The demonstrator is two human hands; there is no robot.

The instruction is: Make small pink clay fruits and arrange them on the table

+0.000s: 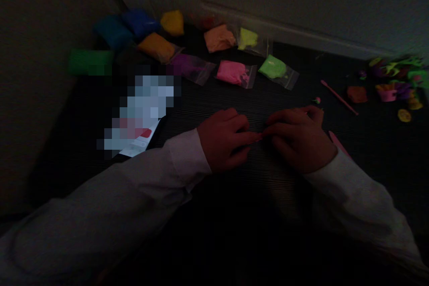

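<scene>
My left hand (228,140) rests low over the dark tabletop, its fingers bent and the index finger pointing right. My right hand (298,138) faces it with curled fingers, and the fingertips of both hands meet in the middle. Something small and reddish may sit between those tips; in this dim light I cannot make it out. Beside the right wrist lies a pink flat tool (339,144), partly under the sleeve. Just beyond the right hand are a tiny pink-and-green piece (317,100) and a thin pink modelling tool (339,97).
Bags of coloured clay line the back, among them pink clay (232,73), light green clay (273,68) and orange clay (157,47). A lit phone (134,145), partly blurred, lies left. At right are a brown lump (357,94), a yellow disc (404,115) and small colourful figures (395,91).
</scene>
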